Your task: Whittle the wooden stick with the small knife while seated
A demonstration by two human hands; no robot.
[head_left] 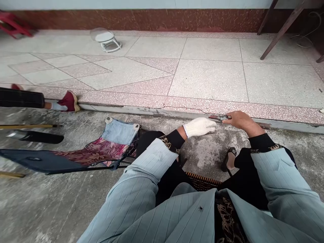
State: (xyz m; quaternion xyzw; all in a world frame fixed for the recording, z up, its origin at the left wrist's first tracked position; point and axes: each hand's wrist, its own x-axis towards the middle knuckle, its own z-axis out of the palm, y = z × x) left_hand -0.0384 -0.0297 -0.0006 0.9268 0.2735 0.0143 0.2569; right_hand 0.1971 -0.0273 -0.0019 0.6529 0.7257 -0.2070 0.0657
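Note:
My left hand (201,127) wears a white knitted glove. Its fingers are drawn together beside the left end of a wire-wound stick (214,117), and whatever may be in them is hidden. Bare and closed, my right hand (239,119) grips that stick near a coil of silvery wire (221,118) wrapped around it. A brown rod end (264,126) shows past my right wrist; I cannot tell if it belongs to the same stick. Both hands are in front of the step edge, above the concrete ground.
The tiled step (207,77) runs across ahead. To the left are a folding sling chair (98,150) with patchwork cloth, a black bottle-like object (43,136) and another person's red shoe (69,101). A small white stool (108,42) and wooden legs (282,30) stand on the tiles.

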